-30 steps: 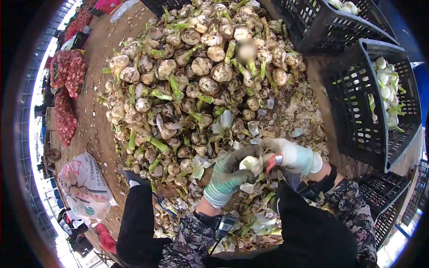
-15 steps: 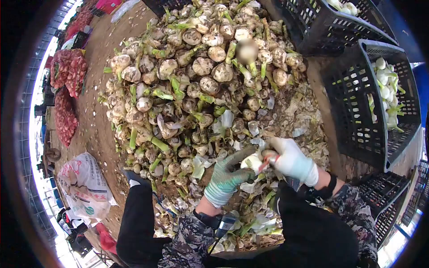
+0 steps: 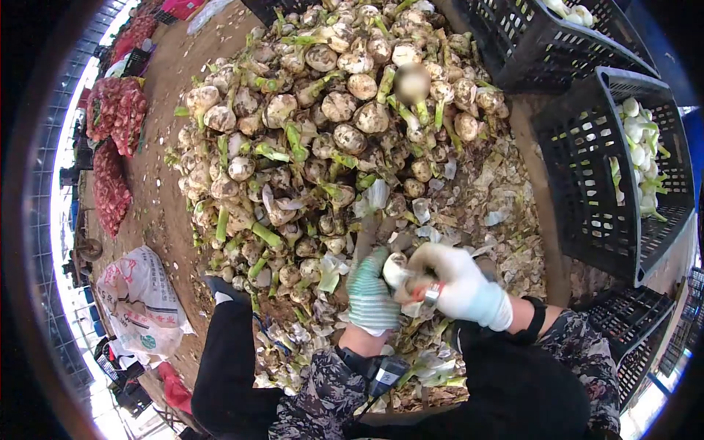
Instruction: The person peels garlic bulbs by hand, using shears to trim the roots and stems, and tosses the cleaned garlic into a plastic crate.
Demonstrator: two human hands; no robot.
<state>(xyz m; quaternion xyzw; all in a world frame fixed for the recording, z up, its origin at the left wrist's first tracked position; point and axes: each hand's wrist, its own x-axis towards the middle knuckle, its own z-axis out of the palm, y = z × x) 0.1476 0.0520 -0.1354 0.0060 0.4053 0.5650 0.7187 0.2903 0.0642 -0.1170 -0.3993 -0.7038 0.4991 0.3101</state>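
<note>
A white bulb (image 3: pixel 396 270) sits between my two gloved hands, below the big heap of dirty bulbs with green stems (image 3: pixel 339 107). My left hand (image 3: pixel 372 290), in a green-striped glove, is closed around the bulb's left side. In a pale glove, my right hand (image 3: pixel 456 282) grips a small tool with a red handle (image 3: pixel 427 293) at the bulb's lower right. The tool's blade is hidden or too blurred to make out.
Black crates with peeled white bulbs (image 3: pixel 587 176) (image 3: pixel 513 44) stand at the right. Peelings (image 3: pixel 506 213) cover the ground beside the heap. At the left lie a white sack (image 3: pixel 143 301) and red net bags (image 3: pixel 110 187). My legs flank the work area.
My left hand has turned more upright around the bulb. The bulb has shifted left and up, and my right hand has moved slightly left and down with the tool.
</note>
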